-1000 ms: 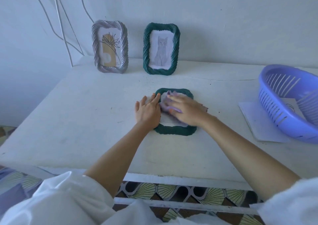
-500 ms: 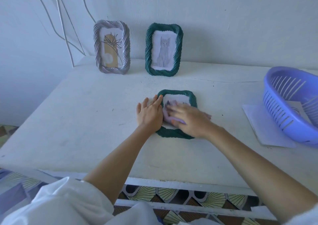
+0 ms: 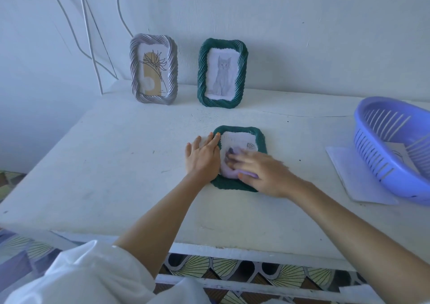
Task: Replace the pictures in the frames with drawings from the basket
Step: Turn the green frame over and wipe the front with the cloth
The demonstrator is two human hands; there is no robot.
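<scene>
Bottom of the view: my white sleeves (image 3: 76, 278), with both forearms reaching up over the front lip of the white bench (image 3: 116, 175). Patterned floor tiles (image 3: 232, 271) show beneath it.

Centre: a green frame (image 3: 233, 185) lies flat on the bench. Its long axis runs away from me toward the wall (image 3: 302, 36), short ends near and far. A pale sheet (image 3: 237, 142) sits inside its rim, with a small swirl mark near the sheet's upper right corner. A lilac patch under my right hand is blurred; I cannot tell what it is.

Left hand (image 3: 202, 159): flat, fingers (image 3: 215, 140) straight and together along the frame's left rim, grasping nothing.
Right hand (image 3: 263, 173): palm down on the sheet, fingers spread and released, motion-blurred, pressing rather than gripping.

Right edge: a purple slotted basket (image 3: 381, 166), tilted, mouth facing up and to the left, sitting on a white paper (image 3: 349, 173) on the bench. Inside it is one sheet with a line drawing (image 3: 401, 157), partly hidden by the basket's slats.

Upper centre, against the wall: a second green frame (image 3: 203, 71), upright, long axis vertical, holding a grey cat drawing (image 3: 222, 75). Left of it and apart stands a silver frame (image 3: 173, 71), also upright with its long axis vertical. It holds a plant sketch (image 3: 152, 71) over an ochre shape. Tiny print at the picture's lower edge is unreadable.

Upper left: white cables (image 3: 86, 24) run down the wall.
</scene>
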